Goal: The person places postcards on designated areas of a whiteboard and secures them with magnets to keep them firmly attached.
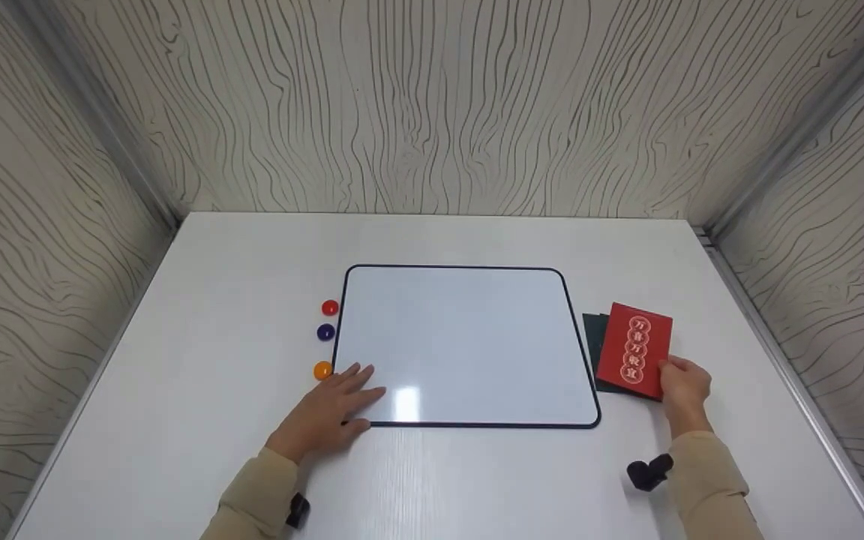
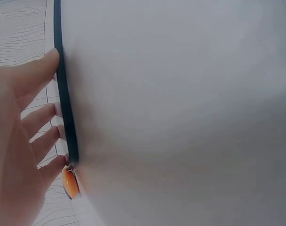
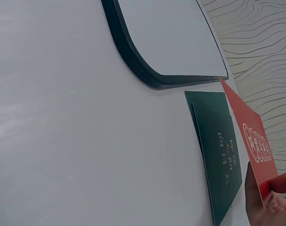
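We saw a pale wall (image 1: 417,105) with wavy dark lines at the back. In front of it was a white table (image 1: 477,480). A whiteboard (image 1: 462,337) lay flat on it, with a dark rim and round corners, and we saw a bright patch of light on its near part. Two tan sleeves (image 1: 709,476) reached in from the near side. The left hand (image 1: 327,409) rested on the whiteboard's near left corner, and we saw its fingers spread apart, with the thumb by the rim. The right hand (image 1: 685,384) was past the right side of the whiteboard, pinching a red card (image 1: 634,349) low on its right edge, between thumb and fingers. We saw pale signs in rings on the red card, which was tipped up over some dark green cards (image 3: 213,141). Those lay on the table, just beside the whiteboard. Next to the right sleeve we saw a small black gadget (image 1: 649,472). Left of the whiteboard were three shiny round buttons: a red button (image 1: 330,307), a purple button (image 1: 325,332) and an orange button (image 1: 322,370). The orange button was by the left fingertips, but we could not tell if they touched.
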